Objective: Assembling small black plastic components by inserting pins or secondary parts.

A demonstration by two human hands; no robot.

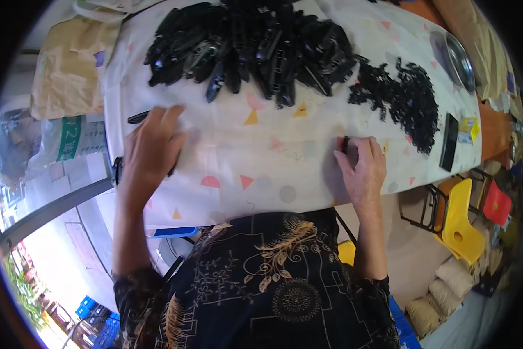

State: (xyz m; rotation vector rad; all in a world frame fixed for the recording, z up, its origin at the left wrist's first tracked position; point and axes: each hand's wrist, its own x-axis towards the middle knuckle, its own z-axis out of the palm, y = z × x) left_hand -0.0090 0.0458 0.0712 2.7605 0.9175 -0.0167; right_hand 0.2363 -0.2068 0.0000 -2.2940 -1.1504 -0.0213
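At the table's left side my left hand (152, 145) is over the cloth, thumb and fingers apart, with no object visible between them. A black plastic piece (138, 117) lies just beyond its knuckles, and another dark piece (118, 170) sits at the table edge beside the wrist. Something black shows partly from under the palm. To the right, my right hand (363, 167) pinches a small black plastic part (345, 143) between thumb and forefinger, low over the cloth. A large heap of long black plastic shells (255, 49) lies farther off, beside a spread of small black parts (410, 99).
The patterned white tablecloth (261, 180) covers the table. On the right are a black bar-shaped object (448, 142), a yellow box (468, 130) and a round metal dish (459, 63). A brown sack (72, 67) stands left. Yellow (460, 224) and red (496, 202) chairs stand right.
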